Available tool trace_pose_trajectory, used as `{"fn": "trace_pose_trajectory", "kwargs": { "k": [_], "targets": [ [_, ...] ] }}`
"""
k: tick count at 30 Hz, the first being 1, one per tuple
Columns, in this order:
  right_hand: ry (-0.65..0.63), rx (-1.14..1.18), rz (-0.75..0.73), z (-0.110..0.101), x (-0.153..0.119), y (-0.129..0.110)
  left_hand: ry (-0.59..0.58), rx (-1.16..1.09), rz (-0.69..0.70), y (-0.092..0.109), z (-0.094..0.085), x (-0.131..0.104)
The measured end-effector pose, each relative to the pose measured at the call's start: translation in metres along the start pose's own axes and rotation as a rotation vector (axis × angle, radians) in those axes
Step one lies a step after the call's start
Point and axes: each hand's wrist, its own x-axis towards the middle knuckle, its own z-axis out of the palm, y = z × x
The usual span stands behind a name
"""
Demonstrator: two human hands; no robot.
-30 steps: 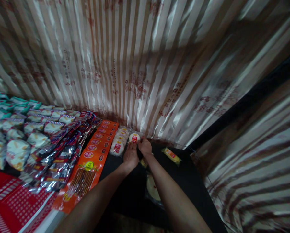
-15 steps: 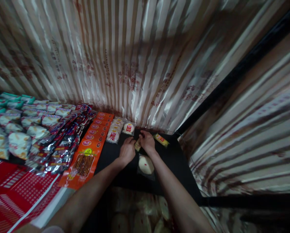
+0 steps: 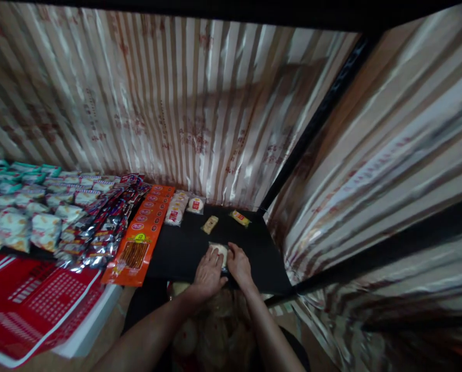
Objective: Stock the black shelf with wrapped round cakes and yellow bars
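Observation:
A round pale cake in a clear wrapper (image 3: 220, 253) lies near the front edge of the black shelf (image 3: 176, 253). My left hand (image 3: 209, 271) rests on its left side with the fingers spread flat. At its right edge is my right hand (image 3: 239, 264), fingers bent and touching the wrapper; the thumb side faces the cake. Behind them a small tan wrapped bar (image 3: 210, 224) lies by itself, and a yellow packet with a red label (image 3: 240, 218) lies farther right, near the back corner.
To the left are white round packets (image 3: 175, 212), another white packet (image 3: 195, 204), orange stick packs (image 3: 140, 243), dark shiny packets (image 3: 102, 227) and white snack bags (image 3: 45, 232). A black post (image 3: 300, 150) rises at the right corner. Below the shelf are more wrapped cakes (image 3: 186, 336).
Both hands have left the small tan bar and come back toward the front edge, onto the round cake. The bar now lies uncovered. The camera view has shifted.

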Motion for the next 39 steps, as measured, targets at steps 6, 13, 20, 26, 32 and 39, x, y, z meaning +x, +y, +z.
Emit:
{"fn": "trace_pose_trajectory", "kwargs": {
  "k": [6, 13, 20, 26, 32, 39],
  "targets": [
    [0.011, 0.173, 0.045, -0.003, -0.027, 0.007, -0.003, 0.057, 0.013, 0.010, -0.003, -0.037],
    [-0.053, 0.646, 0.101, -0.010, -0.036, 0.007, 0.211, -0.280, -0.017, 0.006, -0.015, -0.053],
    [-0.106, 0.800, 0.014, -0.015, -0.035, -0.010, 0.240, -0.958, -0.221, -0.005, -0.030, -0.040],
    [-0.055, 0.734, 0.008, -0.017, -0.040, -0.020, 0.259, -1.371, -0.339, -0.010, -0.050, -0.037],
    [0.110, 0.347, -0.377, -0.037, -0.049, -0.035, 0.206, -1.283, -0.320, -0.015, -0.062, -0.033],
    [-0.141, 0.279, -0.366, -0.038, -0.039, -0.038, 0.103, -1.154, -0.243, -0.024, -0.077, -0.028]
  ]
}}
